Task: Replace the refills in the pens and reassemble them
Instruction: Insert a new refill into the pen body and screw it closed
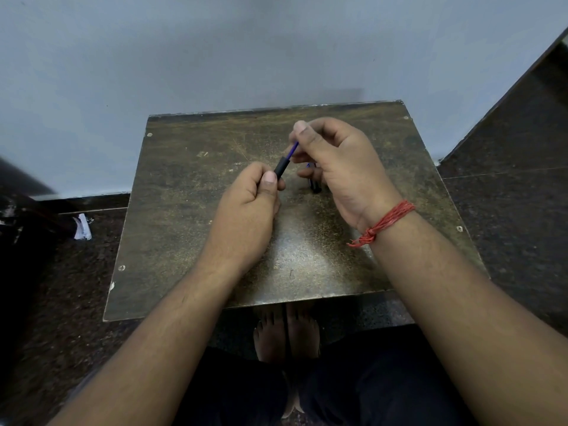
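Scuffed worktop (pixel 190 229) | left hand (pixel 246 216) grips black barrel (pixel 281 168), right hand (pixel 335 167) pinches blue refill (pixel 293 149) | keep both in line, feed gently.

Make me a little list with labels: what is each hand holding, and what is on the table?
left hand: grips the black barrel
right hand: pinches the blue refill
refill: partly inside the barrel, slanting up to the right
table: worn brown top, dark pen parts lying under the right hand, too hidden to tell which
wrist: red thread tied on the right one
floor: dark, a scrap of paper at the left
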{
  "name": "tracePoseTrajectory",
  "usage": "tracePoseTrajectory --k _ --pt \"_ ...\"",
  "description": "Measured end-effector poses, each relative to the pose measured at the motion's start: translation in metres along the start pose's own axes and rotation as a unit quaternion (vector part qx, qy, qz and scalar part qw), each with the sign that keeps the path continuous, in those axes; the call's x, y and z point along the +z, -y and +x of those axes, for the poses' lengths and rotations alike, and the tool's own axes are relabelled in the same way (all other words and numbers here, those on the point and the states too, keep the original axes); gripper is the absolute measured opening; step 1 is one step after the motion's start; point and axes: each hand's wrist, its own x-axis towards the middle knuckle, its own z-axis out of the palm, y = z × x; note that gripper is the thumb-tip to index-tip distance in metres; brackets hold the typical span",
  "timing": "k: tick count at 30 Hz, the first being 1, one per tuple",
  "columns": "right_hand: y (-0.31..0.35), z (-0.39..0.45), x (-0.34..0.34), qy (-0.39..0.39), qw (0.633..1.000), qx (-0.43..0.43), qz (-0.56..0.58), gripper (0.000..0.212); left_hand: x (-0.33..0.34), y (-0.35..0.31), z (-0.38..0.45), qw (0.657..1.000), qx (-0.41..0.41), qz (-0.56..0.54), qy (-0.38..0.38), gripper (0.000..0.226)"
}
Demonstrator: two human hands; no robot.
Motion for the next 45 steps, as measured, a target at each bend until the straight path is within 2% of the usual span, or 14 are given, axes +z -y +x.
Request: tracePoseTrajectory --k 9,11,13,15,17,22,24,27,31,34,37,40,42,45 --pt "0.0 -0.001 0.003 0.002 1.0 0.0 -0.009 0.017 -0.001 0.0 -0.001 1.0 -0.007 0.002 0.0 0.027" --pt "0.0 0.0 0.001 0.0 0.999 -0.004 -0.034 0.017 0.0 -0.001 -0.001 1.0 -0.008 -0.001 0.0 0.027" --pt "0.001 0.002 -0.005 -0.039 0.994 -0.03 -0.101 0.017 0.0 -0.001 -0.001 1.0 -0.01 -0.005 -0.003 0.028" --pt "0.004 0.006 -0.018 -0.112 0.97 -0.07 -0.207 0.015 -0.001 0.0 0.0 1.0 -0.013 -0.003 -0.006 0.028" --pt "0.008 0.009 -0.031 -0.146 0.934 -0.085 -0.314 0.01 -0.002 0.001 -0.001 1.0 -0.014 0.0 -0.007 0.029" --pt "0.002 0.01 -0.039 -0.067 0.834 -0.032 -0.547 0.015 -0.002 -0.001 -0.001 1.0 -0.014 0.002 -0.009 0.029" --pt "0.004 0.008 -0.034 -0.033 0.806 -0.02 -0.59 0.021 -0.003 -0.002 -0.001 1.0 -0.014 0.002 -0.008 0.029" --pt "0.009 0.004 -0.028 -0.023 0.778 -0.025 -0.628 0.023 -0.003 -0.003 -0.001 1.0 -0.017 -0.006 -0.01 0.029" --pt "0.011 0.002 -0.022 -0.007 0.759 -0.009 -0.651 0.018 -0.002 -0.004 -0.002 1.0 -0.019 -0.004 -0.008 0.029" --pt "0.012 0.001 -0.019 0.006 0.744 0.012 -0.668 0.022 -0.002 -0.004 -0.002 1.0 -0.018 -0.008 -0.008 0.029" --pt "0.015 0.003 -0.017 -0.018 0.77 -0.003 -0.638 0.021 -0.002 -0.004 -0.001 1.0 -0.015 -0.009 -0.012 0.029" --pt "0.016 0.004 -0.019 -0.109 0.853 -0.055 -0.508 0.02 -0.003 -0.002 -0.001 1.0 -0.015 -0.01 -0.013 0.029" --pt "0.015 0.002 -0.016 -0.129 0.902 -0.059 -0.407 0.016 -0.002 -0.001 0.0 1.0 -0.015 -0.004 -0.014 0.029" --pt "0.012 -0.001 -0.01 -0.13 0.931 -0.069 -0.335 0.013 -0.002 0.0 0.001 1.0 -0.016 -0.002 -0.015 0.028"
